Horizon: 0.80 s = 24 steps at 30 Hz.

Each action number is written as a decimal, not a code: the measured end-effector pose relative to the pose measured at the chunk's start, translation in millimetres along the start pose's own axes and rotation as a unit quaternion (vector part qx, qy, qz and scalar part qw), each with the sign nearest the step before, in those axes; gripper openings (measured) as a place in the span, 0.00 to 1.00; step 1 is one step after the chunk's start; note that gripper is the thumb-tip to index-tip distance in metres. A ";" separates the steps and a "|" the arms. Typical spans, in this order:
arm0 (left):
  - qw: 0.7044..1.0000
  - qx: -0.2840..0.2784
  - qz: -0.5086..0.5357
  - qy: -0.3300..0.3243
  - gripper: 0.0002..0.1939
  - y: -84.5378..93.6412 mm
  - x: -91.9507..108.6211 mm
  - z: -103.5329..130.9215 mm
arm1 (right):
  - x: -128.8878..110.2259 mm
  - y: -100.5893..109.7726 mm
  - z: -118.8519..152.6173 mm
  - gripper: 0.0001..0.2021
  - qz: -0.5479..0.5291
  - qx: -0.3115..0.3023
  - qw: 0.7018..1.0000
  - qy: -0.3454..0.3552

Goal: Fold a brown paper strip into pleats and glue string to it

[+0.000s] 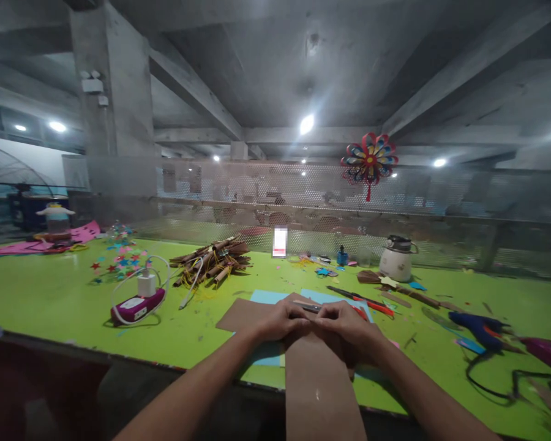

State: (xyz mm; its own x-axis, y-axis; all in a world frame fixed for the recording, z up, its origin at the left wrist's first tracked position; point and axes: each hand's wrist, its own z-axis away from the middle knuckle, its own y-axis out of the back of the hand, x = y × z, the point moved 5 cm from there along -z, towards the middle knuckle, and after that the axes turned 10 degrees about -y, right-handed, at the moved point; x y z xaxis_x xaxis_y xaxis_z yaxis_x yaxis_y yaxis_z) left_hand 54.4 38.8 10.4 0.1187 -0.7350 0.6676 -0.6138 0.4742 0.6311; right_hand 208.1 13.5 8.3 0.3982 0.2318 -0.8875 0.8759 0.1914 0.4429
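Observation:
A long strip of brown paper hangs over the table's near edge toward me. At its far end my left hand pinches it, fingertips pressed together. My right hand grips the same end from the other side, its fingertips nearly touching the left ones. Just beyond my fingers lies a metal-bladed tool, partly hidden, with red showing by my right hand. Under my hands are sheets of light blue paper and another brown paper piece. Scissors with red handles rest just beyond my right hand.
On the green table stand a purple power strip and a pile of brown paper rolls. A white kettle is at the back right. A blue glue gun with its black cord lies at right. Paper stars sit at left.

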 end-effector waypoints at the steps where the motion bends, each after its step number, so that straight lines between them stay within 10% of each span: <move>1: 1.000 0.003 -0.006 0.002 0.20 0.3 -1.5 -0.1 | 0.3 0.4 -0.6 0.14 -0.004 0.003 1.000 0.000; 24: 0.998 0.047 -0.021 0.019 0.17 5.2 -1.6 3.5 | 10.6 4.1 2.8 0.18 -0.035 -0.027 0.997 -0.066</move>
State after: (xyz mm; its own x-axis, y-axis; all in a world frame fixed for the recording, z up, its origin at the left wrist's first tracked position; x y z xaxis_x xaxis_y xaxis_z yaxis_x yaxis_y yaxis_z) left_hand 48.3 40.8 11.3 0.1745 -0.7340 0.6564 -0.6781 0.3937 0.6206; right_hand 216.6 14.1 0.4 0.3715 0.0891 -0.9241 0.8884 0.2550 0.3817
